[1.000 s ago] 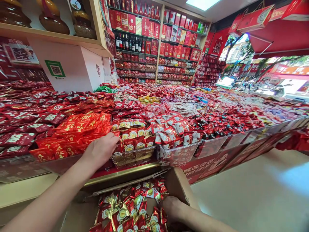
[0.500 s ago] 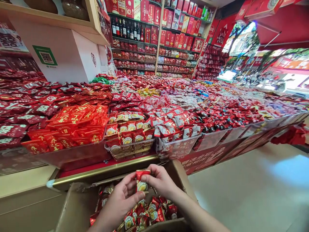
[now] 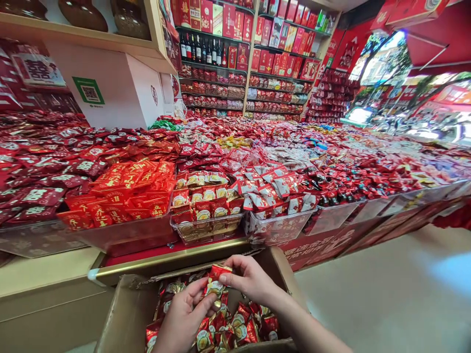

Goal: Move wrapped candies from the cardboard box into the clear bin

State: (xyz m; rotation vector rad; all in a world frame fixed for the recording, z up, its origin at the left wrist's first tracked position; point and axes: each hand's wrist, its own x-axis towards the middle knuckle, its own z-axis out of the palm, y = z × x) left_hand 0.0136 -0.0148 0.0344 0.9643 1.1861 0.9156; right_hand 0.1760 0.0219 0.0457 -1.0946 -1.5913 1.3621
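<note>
A small red and gold wrapped candy (image 3: 215, 284) is held between both hands over an open cardboard box (image 3: 123, 314). My left hand (image 3: 186, 311) pinches its lower left side with thumb and fingers. My right hand (image 3: 248, 279) grips the upper right side, thumb on the front. Below them, several loose candies (image 3: 241, 323) in like wrappers lie jumbled in the box. Just beyond the box, a clear plastic bin (image 3: 209, 228) holds similar durian candies (image 3: 211, 208) standing in rows.
Left of that bin sits one of bright red packets (image 3: 127, 196); to its right, one of white and red packets (image 3: 270, 191). More candy heaps cover the display behind. A gold-edged ledge (image 3: 165, 255) runs behind the box. Shelves (image 3: 248, 63) with bottles and boxes stand at the back.
The candy has tilted and sits slightly lower over the box, with both hands still on it. The whole view has shifted, so the scene appears farther right and a little lower.
</note>
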